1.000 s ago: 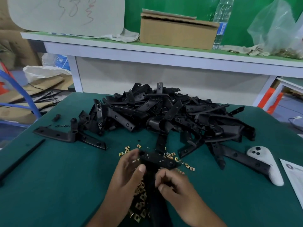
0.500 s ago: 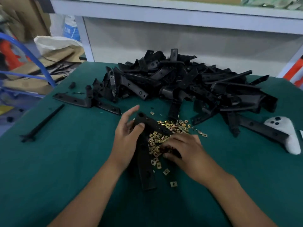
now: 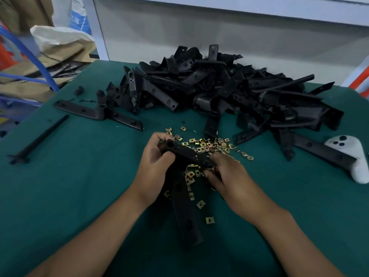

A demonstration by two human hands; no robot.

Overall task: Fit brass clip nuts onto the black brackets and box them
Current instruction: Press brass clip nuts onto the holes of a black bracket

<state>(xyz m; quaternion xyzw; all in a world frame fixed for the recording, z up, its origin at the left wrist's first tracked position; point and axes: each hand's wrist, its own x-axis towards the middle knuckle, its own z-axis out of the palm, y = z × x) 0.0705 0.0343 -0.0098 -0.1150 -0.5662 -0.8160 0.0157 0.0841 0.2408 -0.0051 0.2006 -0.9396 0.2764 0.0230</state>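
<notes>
1. Left hand [image 3: 154, 166]: grip curled round the upper end of an angled black bracket [image 3: 182, 188].
2. Right hand [image 3: 229, 176]: grip pinching the bracket's bend, above loose brass nuts [image 3: 207, 145].
3. Bracket: long leg slanting down to the green desk [image 3: 79, 186].
4. Bracket pile [image 3: 229, 86]: heaped behind the nuts.
5. White controller [image 3: 351, 156]: far right, touching a bracket.

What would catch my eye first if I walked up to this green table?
Probably the big heap of black brackets piled across the far side of the green table. Next, the scatter of small brass clip nuts glinting just in front of it. In the middle, the left hand and right hand grip one L-shaped bracket over those nuts.
</notes>
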